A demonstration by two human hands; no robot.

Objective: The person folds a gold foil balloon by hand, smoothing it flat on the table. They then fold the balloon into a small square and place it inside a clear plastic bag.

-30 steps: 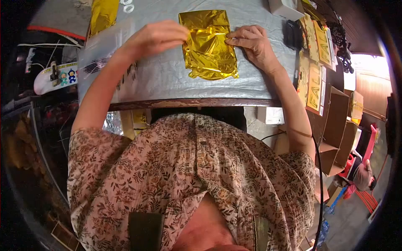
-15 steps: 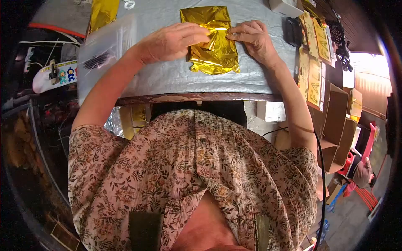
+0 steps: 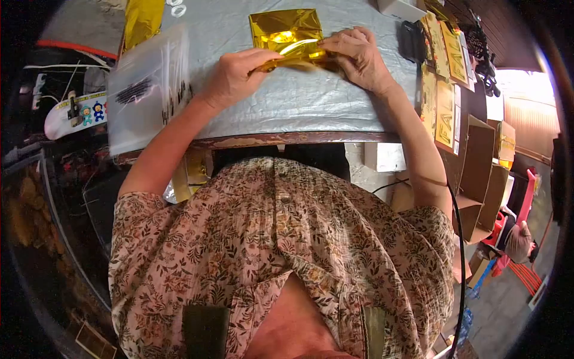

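A shiny gold foil sheet point(image 3: 286, 24) lies on the silvery table cover, its upper part flat and its near part folded up. The fold runs as a bright, partly blurred roll between my two hands. My left hand point(image 3: 242, 75) pinches the left end of this fold, thumb and fingers closed on it. At the right end, my right hand point(image 3: 357, 57) grips the foil with bent fingers. What lies under the fold is hidden.
A clear plastic bag point(image 3: 146, 90) with dark items lies left, beside more gold foil point(image 3: 143, 24). White rings point(image 3: 177, 9) sit at the top. On the right are printed cards point(image 3: 445, 113), a black object point(image 3: 411, 42) and cardboard boxes point(image 3: 478, 155). A person point(image 3: 519, 242) is far right.
The near part of the foil has been folded up away from me. My left hand has come down to the left end of the fold; the right hand stays at its right edge.
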